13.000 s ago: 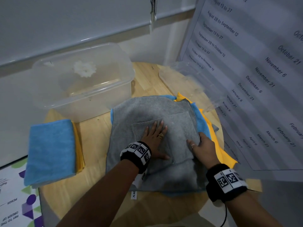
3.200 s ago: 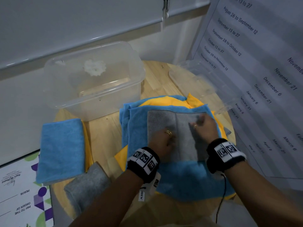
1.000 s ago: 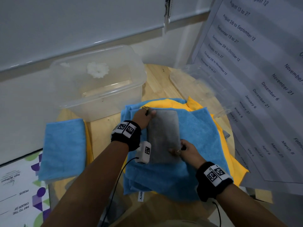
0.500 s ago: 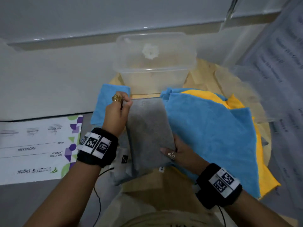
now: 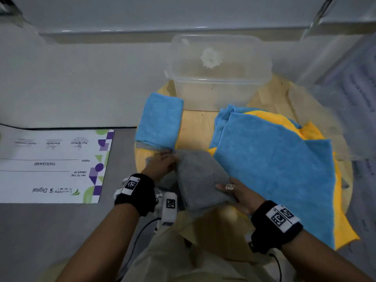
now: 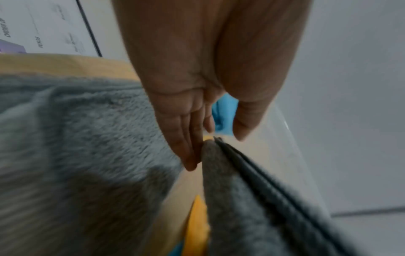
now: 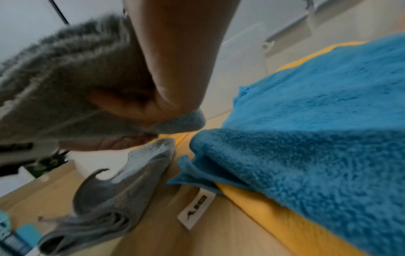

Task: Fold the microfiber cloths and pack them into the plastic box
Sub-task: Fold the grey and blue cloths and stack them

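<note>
- The step in hand looks like setting the folded grey cloth (image 5: 200,178) down on the near-left part of the round wooden table (image 5: 196,127), on or beside another folded grey cloth (image 7: 109,194) that lies there.
- To do it well, I would lower the bundle flat with both ends level, so the layers do not slide apart, and square its edges to the cloth underneath before letting go.
- The right hand (image 5: 242,195) has the near end clamped, thumb on top and fingers underneath, as the right wrist view shows.
- The left hand (image 5: 162,165) is at the far left corner with its fingers (image 6: 188,138) straight and together against the fold edge, thumb apart; it steadies rather than grips.
- The grey cloth is fluffy and thick, folded into a narrow oblong with several stacked layers showing at its edge.
- A folded blue cloth (image 5: 160,121) sits on a yellow one just left of the clear plastic box (image 5: 218,82), which stands at the table's far side with no cloth in it.
- Unfolded blue cloths (image 5: 272,163) and yellow cloths (image 5: 343,224) lie spread on the right, so most of the folding seems still to come.
</note>
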`<action>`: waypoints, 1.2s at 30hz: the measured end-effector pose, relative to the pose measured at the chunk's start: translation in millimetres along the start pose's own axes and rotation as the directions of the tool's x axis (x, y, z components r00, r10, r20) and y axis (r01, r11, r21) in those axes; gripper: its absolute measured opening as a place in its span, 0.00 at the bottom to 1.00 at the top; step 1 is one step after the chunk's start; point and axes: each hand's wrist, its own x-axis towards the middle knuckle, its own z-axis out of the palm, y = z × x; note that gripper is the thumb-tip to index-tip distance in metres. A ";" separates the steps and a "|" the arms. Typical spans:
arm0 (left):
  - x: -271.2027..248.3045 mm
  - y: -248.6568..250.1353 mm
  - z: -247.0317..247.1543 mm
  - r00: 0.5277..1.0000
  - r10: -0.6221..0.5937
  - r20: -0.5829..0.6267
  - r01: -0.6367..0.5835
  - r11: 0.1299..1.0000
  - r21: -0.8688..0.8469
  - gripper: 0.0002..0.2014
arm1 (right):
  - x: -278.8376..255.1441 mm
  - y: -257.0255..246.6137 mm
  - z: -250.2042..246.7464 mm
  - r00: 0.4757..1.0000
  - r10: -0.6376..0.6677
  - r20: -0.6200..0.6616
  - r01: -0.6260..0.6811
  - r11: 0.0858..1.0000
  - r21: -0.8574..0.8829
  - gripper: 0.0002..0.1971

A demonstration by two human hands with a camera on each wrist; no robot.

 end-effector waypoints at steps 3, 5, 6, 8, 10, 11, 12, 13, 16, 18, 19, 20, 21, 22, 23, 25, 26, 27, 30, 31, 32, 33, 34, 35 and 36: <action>-9.3 -16.0 7.2 0.993 0.110 0.051 -0.121 0.886 0.447 0.13 | -6.2 -11.8 -1.2 1.000 -0.002 0.003 0.001 0.994 0.110 0.41; -18.8 -31.7 2.1 0.979 0.072 0.189 -0.180 0.736 0.653 0.13 | -7.4 -15.0 1.3 1.000 0.003 0.005 -0.004 0.992 0.125 0.41; -23.6 -41.1 -1.6 0.971 -0.009 0.240 -0.167 0.693 0.702 0.14 | -7.7 -15.7 4.2 1.000 0.003 0.010 -0.005 0.992 0.128 0.41; -29.9 -56.4 -8.5 0.952 -0.112 0.285 -0.148 0.645 0.749 0.21 | -6.3 -16.4 10.4 1.000 0.000 0.020 -0.002 0.991 0.136 0.42; -37.1 -61.2 -14.3 0.939 -0.122 0.320 -0.181 0.617 0.766 0.26 | -2.2 -18.0 17.9 1.000 0.006 0.025 -0.009 0.990 0.140 0.41; -38.7 -60.0 -18.8 0.929 -0.123 0.350 -0.215 0.590 0.778 0.27 | 0.8 -18.9 23.3 0.999 0.010 0.034 -0.015 0.990 0.139 0.41; -37.5 -59.0 -24.9 0.917 -0.143 0.373 -0.228 0.580 0.782 0.27 | 3.7 -19.9 29.8 0.999 0.018 0.047 -0.024 0.991 0.135 0.43; -36.6 -55.4 -30.0 0.912 -0.166 0.376 -0.212 0.595 0.775 0.23 | 7.2 -20.1 36.5 0.997 0.025 0.069 -0.034 0.991 0.133 0.44; -41.0 -29.0 -32.4 0.964 -0.033 0.265 -0.136 0.791 0.596 0.05 | 20.9 -14.6 55.5 0.986 0.068 0.153 -0.091 0.985 0.149 0.44; -31.9 -24.3 -31.8 0.992 -0.119 0.051 0.088 0.906 0.414 0.10 | 34.6 -4.4 64.4 0.978 0.130 0.165 -0.149 0.983 0.112 0.39; -29.0 -21.8 -32.2 0.986 -0.167 -0.028 0.166 0.929 0.330 0.10 | 43.0 3.9 66.9 0.973 0.177 0.151 -0.189 0.979 0.075 0.32; -25.6 -21.5 -33.6 0.977 -0.199 -0.072 0.210 0.948 0.239 0.10 | 50.0 11.8 69.3 0.971 0.213 0.110 -0.219 0.975 0.039 0.24; -22.5 -19.3 -33.8 0.963 -0.252 -0.094 0.259 0.963 0.076 0.13 | 55.6 21.6 69.7 0.971 0.230 0.067 -0.228 0.973 -0.035 0.17; -21.0 -20.5 -36.3 0.967 -0.246 -0.072 0.250 0.967 0.049 0.19 | 60.2 30.8 69.3 0.972 0.234 0.020 -0.230 0.965 -0.127 0.16; -20.8 -23.7 -39.9 0.973 -0.227 -0.044 0.228 0.973 0.025 0.24 | 63.0 36.2 69.2 0.975 0.222 -0.006 -0.218 0.956 -0.197 0.17; -23.8 -24.1 -43.8 0.970 -0.238 -0.049 0.232 0.967 -0.103 0.21 | 63.0 39.6 70.1 0.980 0.193 -0.048 -0.199 0.947 -0.252 0.21; -24.7 -23.7 -43.5 0.965 -0.257 -0.060 0.246 0.958 -0.148 0.20 | 63.1 40.5 69.7 0.983 0.174 -0.063 -0.185 0.947 -0.262 0.23; -22.9 -26.0 -41.7 0.961 -0.271 -0.059 0.256 0.948 -0.189 0.24 | 63.5 41.4 68.8 0.986 0.147 -0.076 -0.163 0.946 -0.280 0.25; -27.6 -30.6 -38.7 0.989 -0.141 -0.048 0.138 0.989 -0.057 0.41 | 63.9 46.5 65.0 0.995 0.019 -0.103 -0.061 0.903 -0.426 0.37; -29.8 -34.5 -39.5 0.998 -0.064 -0.019 0.066 0.995 0.079 0.48 | 60.7 44.3 65.5 0.996 -0.032 -0.082 -0.012 0.874 -0.486 0.43; -32.7 -36.0 -39.9 1.000 -0.010 0.022 0.005 0.978 0.208 0.50 | 58.4 43.3 63.7 0.995 -0.087 -0.055 0.043 0.836 -0.547 0.47; -33.9 -38.4 -40.8 0.999 0.018 0.050 -0.033 0.949 0.315 0.49 | 56.1 41.1 62.7 0.991 -0.135 -0.012 0.102 0.801 -0.590 0.47; -33.8 -40.6 -40.4 0.997 0.049 0.068 -0.072 0.918 0.390 0.45 | 54.6 40.0 60.6 0.983 -0.181 0.028 0.160 0.774 -0.613 0.45; -35.1 -39.8 -39.1 0.994 0.068 0.084 -0.099 0.888 0.449 0.42 | 53.9 40.8 57.1 0.973 -0.220 0.069 0.214 0.755 -0.619 0.43; -36.6 -40.5 -38.8 0.991 0.082 0.107 -0.124 0.867 0.482 0.39 | 53.1 41.7 54.1 0.969 -0.229 0.095 0.239 0.753 -0.613 0.42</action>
